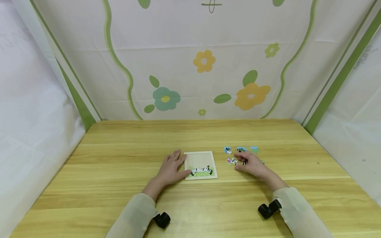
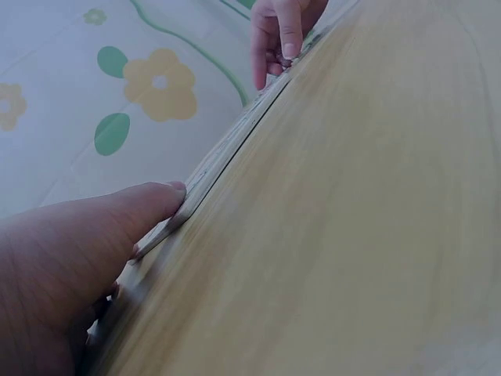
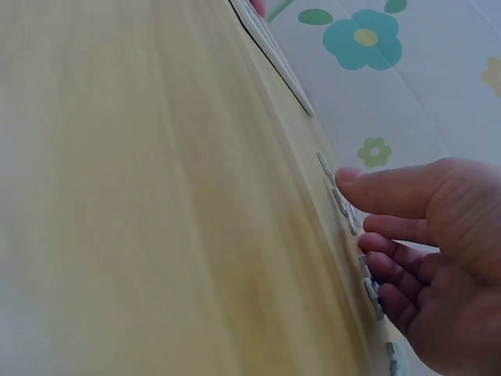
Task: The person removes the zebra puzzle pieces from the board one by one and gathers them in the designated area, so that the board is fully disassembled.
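Observation:
A square wooden puzzle board [image 1: 200,165] lies flat on the table, with zebra legs and green ground along its lower part and bare wood above. My left hand [image 1: 171,169] rests at the board's left side. Its thumb touches the lower left corner, and the fingers are spread towards the upper left. Over the loose puzzle pieces [image 1: 232,161] to the right of the board is my right hand [image 1: 252,164]. In the right wrist view its thumb [image 3: 383,188] and fingers are apart, close to the pieces, and no piece shows between them. That hand partly hides several pieces.
More pieces, such as a blue-topped one [image 1: 227,149] and a green one [image 1: 254,149], lie in a row behind the right hand. The wooden table [image 1: 190,205] reaches back to a flowered cloth wall [image 1: 184,66], with white cloth at both sides.

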Demonstrator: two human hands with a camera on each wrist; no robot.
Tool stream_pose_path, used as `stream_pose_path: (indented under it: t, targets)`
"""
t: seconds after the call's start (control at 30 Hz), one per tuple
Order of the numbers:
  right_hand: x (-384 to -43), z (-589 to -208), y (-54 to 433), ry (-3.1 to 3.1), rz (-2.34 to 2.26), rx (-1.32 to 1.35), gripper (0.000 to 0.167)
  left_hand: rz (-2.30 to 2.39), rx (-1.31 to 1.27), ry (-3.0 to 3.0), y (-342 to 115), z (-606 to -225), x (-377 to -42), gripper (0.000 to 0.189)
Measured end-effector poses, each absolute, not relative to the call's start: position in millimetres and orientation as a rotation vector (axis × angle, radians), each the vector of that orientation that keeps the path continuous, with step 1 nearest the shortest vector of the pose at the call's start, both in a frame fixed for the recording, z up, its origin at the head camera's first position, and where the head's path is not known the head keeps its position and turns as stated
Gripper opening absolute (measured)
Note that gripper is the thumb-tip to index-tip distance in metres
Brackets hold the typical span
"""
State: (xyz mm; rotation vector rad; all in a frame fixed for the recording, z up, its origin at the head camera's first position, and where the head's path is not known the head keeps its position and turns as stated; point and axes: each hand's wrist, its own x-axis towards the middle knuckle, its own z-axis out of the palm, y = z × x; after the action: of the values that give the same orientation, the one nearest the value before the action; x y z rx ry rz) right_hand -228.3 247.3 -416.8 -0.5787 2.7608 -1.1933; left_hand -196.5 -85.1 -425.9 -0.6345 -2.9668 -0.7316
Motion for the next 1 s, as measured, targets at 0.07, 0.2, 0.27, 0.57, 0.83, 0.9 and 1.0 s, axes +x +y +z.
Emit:
stream_pose_path:
  t: [0.07, 0.2, 0.27, 0.57, 0.83, 0.9, 1.0]
  targets:
    - [-228.3, -414.9, 248.0, 2.753, -1.158, -0.596, 0.054, -0.739, -0.638, -2.965, -84.5, -426.1, -196.5, 0.070]
    - [-229.9, -410.5, 248.1, 2.755, -1.106, -0.613, 0.055, -0.763, -0.643, -2.942, -84.5, -425.4, -196.9, 0.069]
    - [-231.0, -407.7, 248.2, 2.763, -1.088, -0.623, 0.055, -0.773, -0.639, -2.932, -84.4, -423.9, -197.1, 0.068]
    - [-222.5, -391.4, 235.9, 2.789, -1.058, -0.728, 0.049, -0.739, -0.742, -2.877, -78.0, -412.0, -182.1, 0.065]
    - [-209.7, -389.3, 205.4, 2.647, -1.188, -0.837, 0.047, -0.590, -0.898, -2.827, -67.1, -407.5, -160.6, 0.063]
    - [-208.6, -390.8, 198.2, 2.602, -1.215, -0.869, 0.046, -0.602, -0.914, -2.815, -65.1, -409.2, -156.9, 0.064]
    - [-206.3, -394.3, 189.1, 2.544, -1.240, -0.877, 0.045, -0.599, -0.927, -2.798, -62.6, -413.6, -153.3, 0.064]
